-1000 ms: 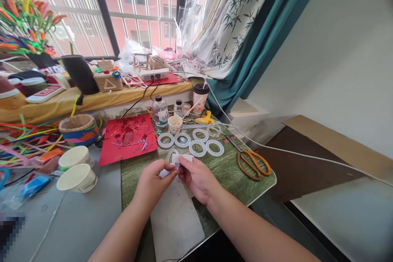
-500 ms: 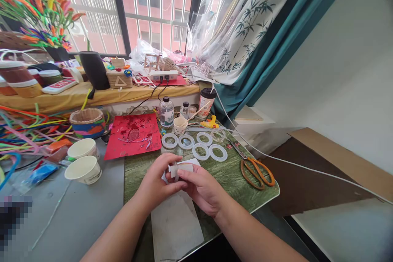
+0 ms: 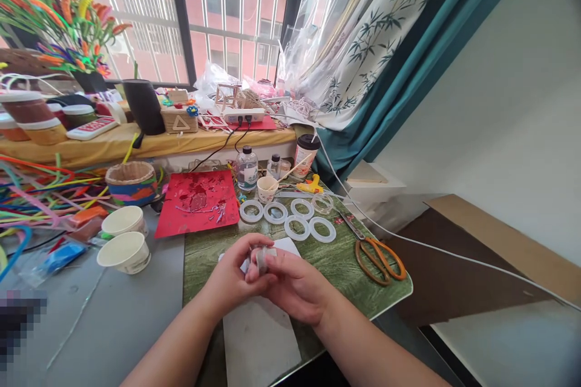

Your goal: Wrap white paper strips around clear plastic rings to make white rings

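Note:
My left hand (image 3: 241,272) and my right hand (image 3: 295,284) meet over the near part of the green table mat. Both have their fingers curled round a small greyish, half-clear piece (image 3: 261,260), whose exact kind I cannot make out. A bit of something whitish shows at its upper right, by my right thumb and fingers. Under my hands lies a pale flat board (image 3: 261,344), with a white sheet (image 3: 288,246) just behind my right hand. Past them, several translucent white rings (image 3: 297,228) lie flat on the mat.
Orange-handled scissors (image 3: 379,260) lie at the right. Behind the rings stand a paper cup with a stick (image 3: 267,190), a clear bottle (image 3: 247,169) and a yellow glue gun (image 3: 313,184). A red sheet (image 3: 200,205) and two white bowls (image 3: 123,252) are leftward; a white cable (image 3: 408,236) crosses at right.
My fingers have closed further round the small piece, and the whitish flat part that stuck out between them is now mostly covered. The things on the table have stayed put.

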The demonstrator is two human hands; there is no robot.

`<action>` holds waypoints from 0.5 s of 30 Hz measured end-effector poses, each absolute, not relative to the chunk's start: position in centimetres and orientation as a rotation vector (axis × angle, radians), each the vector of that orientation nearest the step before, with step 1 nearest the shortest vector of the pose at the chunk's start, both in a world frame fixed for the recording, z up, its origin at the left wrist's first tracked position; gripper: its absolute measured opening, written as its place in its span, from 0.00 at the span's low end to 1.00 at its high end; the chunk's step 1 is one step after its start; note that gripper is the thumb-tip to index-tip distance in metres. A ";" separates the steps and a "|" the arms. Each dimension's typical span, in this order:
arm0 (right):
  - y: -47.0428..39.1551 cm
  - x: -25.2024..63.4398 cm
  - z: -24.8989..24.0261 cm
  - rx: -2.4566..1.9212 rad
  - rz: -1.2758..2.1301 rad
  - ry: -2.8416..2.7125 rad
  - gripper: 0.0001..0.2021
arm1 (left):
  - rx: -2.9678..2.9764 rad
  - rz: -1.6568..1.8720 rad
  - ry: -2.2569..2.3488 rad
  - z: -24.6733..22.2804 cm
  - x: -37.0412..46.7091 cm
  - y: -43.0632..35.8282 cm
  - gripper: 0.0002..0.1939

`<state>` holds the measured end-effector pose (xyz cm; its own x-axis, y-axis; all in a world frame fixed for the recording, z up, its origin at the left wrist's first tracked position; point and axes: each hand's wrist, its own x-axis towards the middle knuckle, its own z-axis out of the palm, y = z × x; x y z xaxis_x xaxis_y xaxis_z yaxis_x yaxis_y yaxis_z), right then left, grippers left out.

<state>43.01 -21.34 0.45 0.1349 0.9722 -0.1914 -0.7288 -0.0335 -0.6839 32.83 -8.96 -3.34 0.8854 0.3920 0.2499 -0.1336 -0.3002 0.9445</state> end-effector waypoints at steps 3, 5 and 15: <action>-21.6 42.2 0.9 -0.921 1.274 -0.447 0.17 | 1.885 0.532 0.206 -3.3 32.9 -9.2 0.22; -21.8 41.9 1.2 -0.998 1.228 -0.480 0.19 | 1.909 0.540 0.179 -3.3 33.0 -9.4 0.22; -22.4 43.6 0.6 -1.276 1.133 -0.629 0.23 | 1.504 0.338 0.137 -3.2 32.6 -8.7 0.19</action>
